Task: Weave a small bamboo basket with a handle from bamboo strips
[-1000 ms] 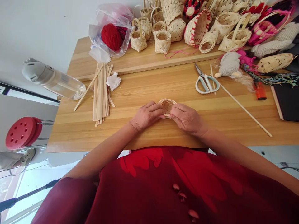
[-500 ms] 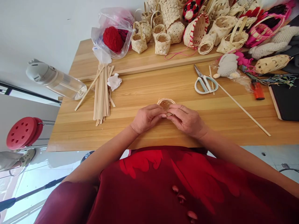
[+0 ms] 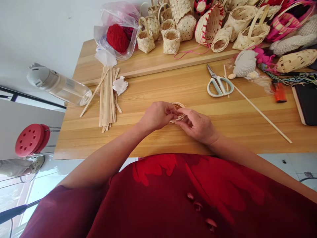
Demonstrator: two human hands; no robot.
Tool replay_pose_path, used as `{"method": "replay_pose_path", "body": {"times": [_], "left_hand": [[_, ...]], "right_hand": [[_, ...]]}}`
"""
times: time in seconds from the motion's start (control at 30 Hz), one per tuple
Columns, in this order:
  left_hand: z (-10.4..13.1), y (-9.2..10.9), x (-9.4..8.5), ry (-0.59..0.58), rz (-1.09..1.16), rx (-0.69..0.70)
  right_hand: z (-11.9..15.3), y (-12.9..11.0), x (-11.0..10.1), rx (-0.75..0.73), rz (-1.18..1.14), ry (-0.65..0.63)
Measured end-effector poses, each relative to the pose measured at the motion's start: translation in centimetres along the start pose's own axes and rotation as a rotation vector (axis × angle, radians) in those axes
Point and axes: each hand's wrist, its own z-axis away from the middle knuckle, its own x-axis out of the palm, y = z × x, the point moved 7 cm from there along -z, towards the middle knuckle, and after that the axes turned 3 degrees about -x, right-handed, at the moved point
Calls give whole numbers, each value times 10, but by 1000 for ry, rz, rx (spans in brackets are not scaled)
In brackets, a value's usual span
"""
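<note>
A small round woven basket (image 3: 178, 105) of pale wood strips is at the middle of the wooden table (image 3: 138, 138), its opening turned up toward me. My left hand (image 3: 159, 115) comes from the left, its thumb and fingers pinched together at the near side of the rim. From the right, my right hand (image 3: 196, 124) grips the basket's near right rim between thumb and curled fingers. Both hands cover much of the basket's near side, so what the left fingertips pinch there is hard to make out.
Flat wood strips (image 3: 107, 102), crumpled white paper (image 3: 120, 86) and a water bottle (image 3: 61, 86) are on the left. Scissors (image 3: 219, 86), a single thin strip (image 3: 264, 114) and an orange lighter (image 3: 278, 91) lie right. Several finished baskets (image 3: 171, 41) and red yarn (image 3: 118, 38) line the back.
My left hand has lifted and turned, its wrist higher and fingers now pinching over the rim. My right hand stays at the basket. The whole view has shifted slightly.
</note>
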Motion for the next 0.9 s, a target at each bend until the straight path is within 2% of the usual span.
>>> {"method": "replay_pose_path", "body": {"times": [0.07, 0.2, 0.3, 0.37, 0.53, 0.6, 0.67, 0.77, 0.83, 0.9], "left_hand": [[3, -2, 1, 17, 52, 52], [16, -3, -3, 80, 136, 246], [25, -4, -2, 66, 137, 404], [27, -8, 1, 76, 84, 476], [23, -28, 16, 139, -26, 471], [25, -31, 14, 215, -49, 455], [30, -25, 6, 285, -121, 495], [37, -10, -9, 345, -255, 581], [37, -6, -15, 327, -260, 593], [34, -8, -13, 277, -167, 584]], "right_hand": [[0, 0, 0, -7, -3, -8], [0, -3, -4, -69, 53, 24], [2, -5, -5, -119, 136, 27], [2, -5, -1, -152, 221, -23], [0, -2, 11, -258, 349, -146], [-5, -3, 8, -270, 334, -158], [-11, -6, 1, -267, 289, -166], [-22, -10, -12, -143, 90, -154], [-25, -6, -17, 73, -121, -154], [-21, 1, -14, 302, -345, -180]]}}
